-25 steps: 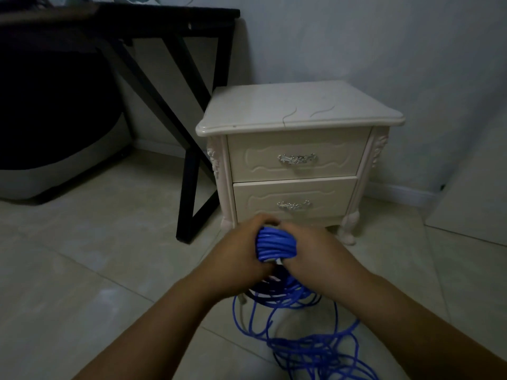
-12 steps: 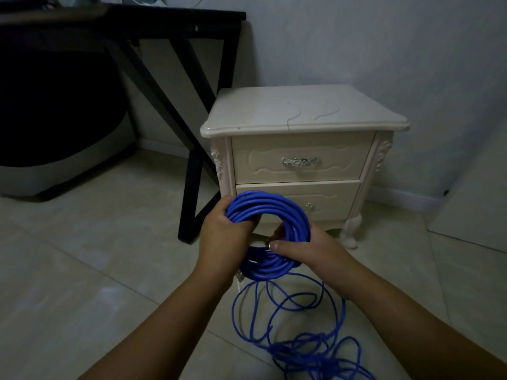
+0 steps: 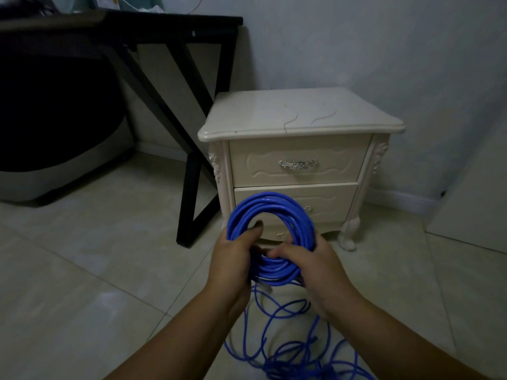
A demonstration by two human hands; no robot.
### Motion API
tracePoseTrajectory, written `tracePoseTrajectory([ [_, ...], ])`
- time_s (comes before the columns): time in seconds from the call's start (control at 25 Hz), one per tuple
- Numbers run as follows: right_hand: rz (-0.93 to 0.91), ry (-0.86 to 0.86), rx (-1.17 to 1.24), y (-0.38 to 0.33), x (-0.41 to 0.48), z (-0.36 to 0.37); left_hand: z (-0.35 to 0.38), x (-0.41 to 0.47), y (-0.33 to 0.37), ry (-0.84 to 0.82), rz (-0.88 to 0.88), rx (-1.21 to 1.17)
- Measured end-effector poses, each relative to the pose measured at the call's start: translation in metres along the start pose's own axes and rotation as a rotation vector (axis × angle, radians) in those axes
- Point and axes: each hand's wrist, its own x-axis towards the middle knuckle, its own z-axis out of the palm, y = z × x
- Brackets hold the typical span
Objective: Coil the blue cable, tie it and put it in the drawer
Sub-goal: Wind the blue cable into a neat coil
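Observation:
The blue cable (image 3: 277, 212) forms a round upright coil of several loops, held in front of the cream nightstand (image 3: 299, 116). My left hand (image 3: 233, 259) grips the coil's lower left, thumb through the ring. My right hand (image 3: 315, 267) holds the lower right part of the coil. More loose blue cable (image 3: 296, 349) trails in loops on the floor below my hands. The nightstand has two drawers, both closed: the top drawer (image 3: 296, 163) with a silver handle and the lower drawer (image 3: 329, 201), partly hidden by the coil.
A black desk (image 3: 142, 26) with angled legs stands left of the nightstand, with a dark bulky object (image 3: 55, 111) under it. The floor is pale tile (image 3: 82, 270). A white panel (image 3: 477, 209) leans at the right wall.
The coil has turned from edge-on between my fists to an open ring facing me, and has grown wider. My hands shifted to its lower part.

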Motion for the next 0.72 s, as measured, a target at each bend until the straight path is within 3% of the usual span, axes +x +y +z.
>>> tracePoseTrajectory([
  [0.12,-0.072,0.008,-0.133,-0.014,0.006,-0.013,-0.005,0.004,0.008,-0.114,0.101,0.289],
  [0.24,-0.199,-0.145,-0.632,-0.021,0.004,-0.019,-0.016,0.006,0.023,-0.33,0.398,0.876],
  [0.36,-0.316,-0.264,-1.08,-0.009,0.001,-0.014,-0.016,0.002,0.017,-0.557,0.499,1.321],
  [0.44,-0.382,-0.243,-1.112,-0.012,0.0,-0.012,-0.014,0.002,0.013,-0.497,0.571,1.312],
  [0.56,-0.3,-0.206,-0.906,-0.023,0.003,-0.016,-0.014,0.003,0.019,-0.373,0.66,1.124],
  [0.72,-0.188,-0.262,-0.706,-0.03,0.005,-0.027,-0.015,-0.001,0.03,-0.265,0.536,0.878],
])
